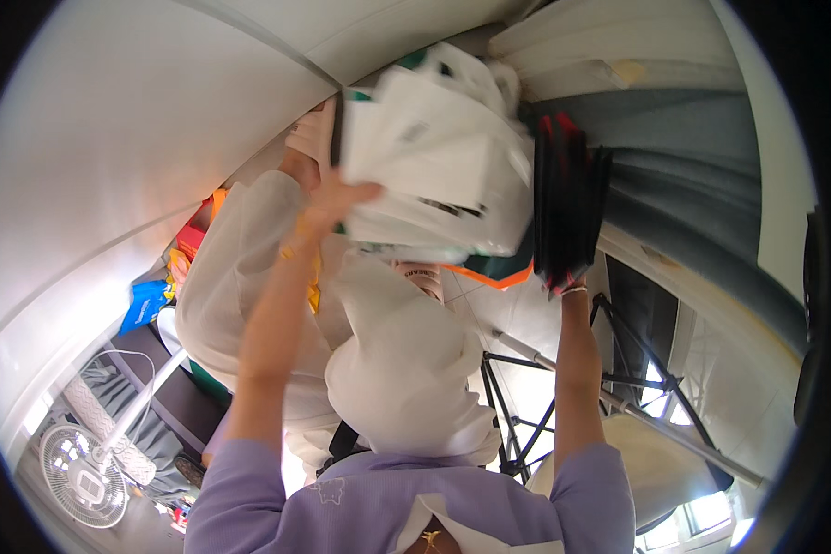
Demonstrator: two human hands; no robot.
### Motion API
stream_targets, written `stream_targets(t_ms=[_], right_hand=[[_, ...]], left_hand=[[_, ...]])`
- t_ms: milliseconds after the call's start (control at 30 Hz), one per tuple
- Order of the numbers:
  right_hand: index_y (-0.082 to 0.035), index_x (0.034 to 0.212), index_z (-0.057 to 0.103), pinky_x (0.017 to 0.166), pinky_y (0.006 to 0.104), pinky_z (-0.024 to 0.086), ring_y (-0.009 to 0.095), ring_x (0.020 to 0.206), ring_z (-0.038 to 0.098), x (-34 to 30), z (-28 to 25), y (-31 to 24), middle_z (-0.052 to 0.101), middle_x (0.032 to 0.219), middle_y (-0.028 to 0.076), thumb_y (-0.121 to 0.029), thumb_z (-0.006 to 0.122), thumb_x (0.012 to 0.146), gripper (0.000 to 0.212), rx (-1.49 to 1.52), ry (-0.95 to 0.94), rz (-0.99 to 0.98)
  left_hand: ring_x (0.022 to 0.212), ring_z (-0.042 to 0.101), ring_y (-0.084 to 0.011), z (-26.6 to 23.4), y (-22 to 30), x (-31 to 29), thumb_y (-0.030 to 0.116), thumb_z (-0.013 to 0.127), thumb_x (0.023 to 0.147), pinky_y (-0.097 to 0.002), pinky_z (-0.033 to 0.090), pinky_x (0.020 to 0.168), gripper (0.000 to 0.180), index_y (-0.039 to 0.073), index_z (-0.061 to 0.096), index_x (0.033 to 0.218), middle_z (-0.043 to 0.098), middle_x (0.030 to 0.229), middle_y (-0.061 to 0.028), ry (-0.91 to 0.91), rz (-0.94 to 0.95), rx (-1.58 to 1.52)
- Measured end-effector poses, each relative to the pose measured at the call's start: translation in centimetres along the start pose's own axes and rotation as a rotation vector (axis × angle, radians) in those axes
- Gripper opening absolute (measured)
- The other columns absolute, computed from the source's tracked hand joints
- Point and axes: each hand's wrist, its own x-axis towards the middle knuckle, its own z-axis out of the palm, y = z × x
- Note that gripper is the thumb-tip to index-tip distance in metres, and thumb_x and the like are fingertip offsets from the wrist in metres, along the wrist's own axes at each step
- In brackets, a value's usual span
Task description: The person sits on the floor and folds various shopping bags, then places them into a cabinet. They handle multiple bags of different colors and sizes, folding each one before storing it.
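Note:
A bundle of white bags (434,152), blurred by motion, is in front of me at the top of the view, with dark green bits at its edges. My left hand (337,201) grips the bundle's left edge, thumb over the front and the other fingers mostly hidden. To the right, a stack of flat black bag-like things with red edges (568,208) stands upright; its exact kind is unclear. My right hand (571,282) is closed around its lower end, the fingers largely covered. Behind the white bundle, a dark piece with an orange rim (494,275) peeks out.
White-trousered legs (240,258) are bent below the bundle. Grey cloth (683,148) hangs at right. A black folding frame (619,379) stands on the tiled floor. At left are a red bag (194,231), a blue packet (145,305) and a white fan (83,475). A pale wall (111,138) bounds the left.

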Motion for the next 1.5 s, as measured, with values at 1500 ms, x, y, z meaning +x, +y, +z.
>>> stream_targets(t_ms=[1500], right_hand=[[0.003, 0.11, 0.034, 0.081, 0.0295, 0.033, 0.019, 0.094, 0.042, -0.6, 5.2, 3.2, 0.043, 0.106, 0.013, -0.021, 0.058, 0.067, 0.055, -0.984, 0.363, -0.649]], left_hand=[[0.091, 0.043, -0.0201, 5.3, -11.6, 5.4, 0.031, 0.047, 0.072, -0.0291, 0.038, 0.074, 0.048, 0.002, 0.034, 0.109, 0.045, 0.098, -0.0105, 0.084, -0.154, -0.597]])
